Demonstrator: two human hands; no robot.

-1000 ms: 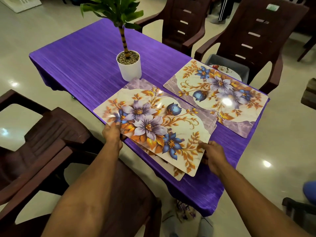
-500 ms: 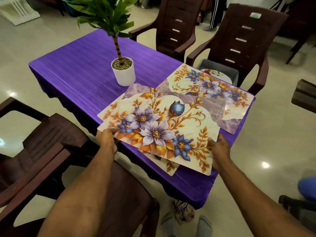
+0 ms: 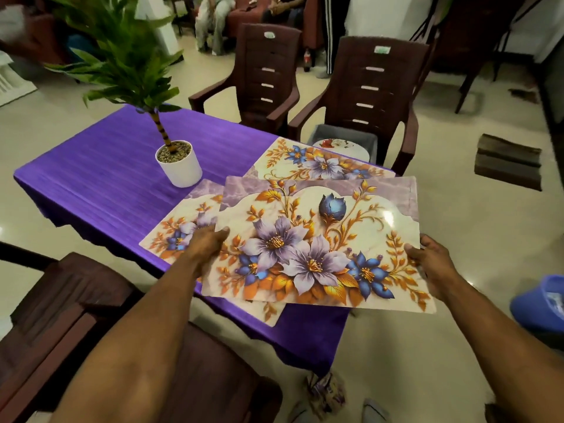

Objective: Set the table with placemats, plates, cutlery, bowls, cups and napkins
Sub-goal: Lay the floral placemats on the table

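With the top placemat (image 3: 317, 239) held above the bench's (image 3: 91, 184) near right corner, left hand (image 3: 207, 245) and right hand (image 3: 427, 257) fingers pinching its short edges, keep it level and carry it to a bare spot.

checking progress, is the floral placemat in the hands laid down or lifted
Lifted: the floral placemat is gripped at both ends by the left hand and right hand, overhanging the table edge.

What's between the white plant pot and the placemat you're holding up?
In the head view, the near-left placemat lying on the purple tablecloth fills the stretch between the white pot and the held placemat.
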